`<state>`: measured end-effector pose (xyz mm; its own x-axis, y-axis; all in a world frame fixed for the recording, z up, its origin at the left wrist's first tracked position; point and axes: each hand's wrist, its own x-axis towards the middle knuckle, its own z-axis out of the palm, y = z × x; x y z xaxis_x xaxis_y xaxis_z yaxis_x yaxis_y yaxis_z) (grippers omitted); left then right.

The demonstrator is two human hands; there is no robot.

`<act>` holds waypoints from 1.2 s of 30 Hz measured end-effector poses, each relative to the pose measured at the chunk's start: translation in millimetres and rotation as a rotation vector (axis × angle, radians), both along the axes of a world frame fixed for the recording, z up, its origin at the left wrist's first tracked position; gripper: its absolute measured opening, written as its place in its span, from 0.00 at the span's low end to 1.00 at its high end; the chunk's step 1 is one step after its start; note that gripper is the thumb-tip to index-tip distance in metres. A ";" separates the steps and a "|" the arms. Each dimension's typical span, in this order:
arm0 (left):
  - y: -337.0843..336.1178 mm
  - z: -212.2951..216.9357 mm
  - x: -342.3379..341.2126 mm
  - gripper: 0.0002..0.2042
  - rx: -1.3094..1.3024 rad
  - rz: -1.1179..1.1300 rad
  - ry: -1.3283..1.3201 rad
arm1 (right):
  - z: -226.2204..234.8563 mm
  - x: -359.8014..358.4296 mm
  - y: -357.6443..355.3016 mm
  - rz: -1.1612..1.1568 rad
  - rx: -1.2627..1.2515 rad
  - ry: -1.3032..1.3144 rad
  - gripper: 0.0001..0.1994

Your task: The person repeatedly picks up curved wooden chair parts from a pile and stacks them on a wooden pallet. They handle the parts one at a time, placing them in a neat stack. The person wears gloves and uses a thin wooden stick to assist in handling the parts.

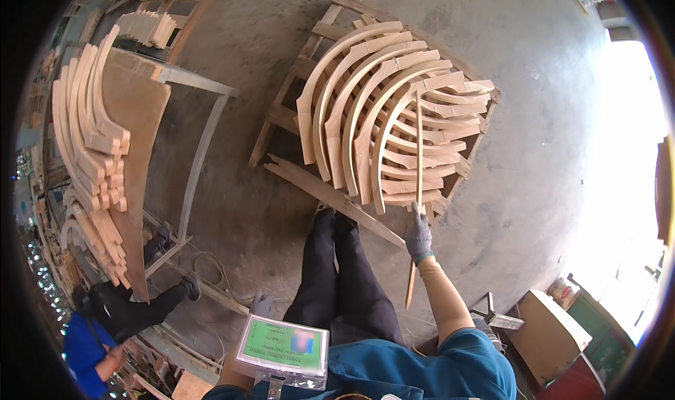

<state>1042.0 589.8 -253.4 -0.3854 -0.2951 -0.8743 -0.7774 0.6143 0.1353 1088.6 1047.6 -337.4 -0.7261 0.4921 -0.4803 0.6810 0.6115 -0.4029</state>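
A: Right hand [419, 237], gloved: fingers [420, 225] closed round a thin strip [419, 154], rising over the curved pieces [380, 118].
B: Left hand [261, 304] hung loose by the thigh, grip unclear. Pallet [281, 115] on concrete floor [534, 118].

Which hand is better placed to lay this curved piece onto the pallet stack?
Right. The right hand already grips the curved wooden piece on edge over the stack; the left hand hangs low by the leg, away from it.
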 end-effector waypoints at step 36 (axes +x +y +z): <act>-103.8 115.6 91.7 0.35 0.028 0.087 0.232 | 130.7 83.4 -9.3 0.407 -0.276 -0.509 0.13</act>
<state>1133.7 485.9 -137.8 -0.5511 -0.3132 -0.7734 -0.7734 0.5397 0.3325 1172.0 1038.3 -206.7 -0.4787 0.0408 -0.8771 0.5651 0.7788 -0.2722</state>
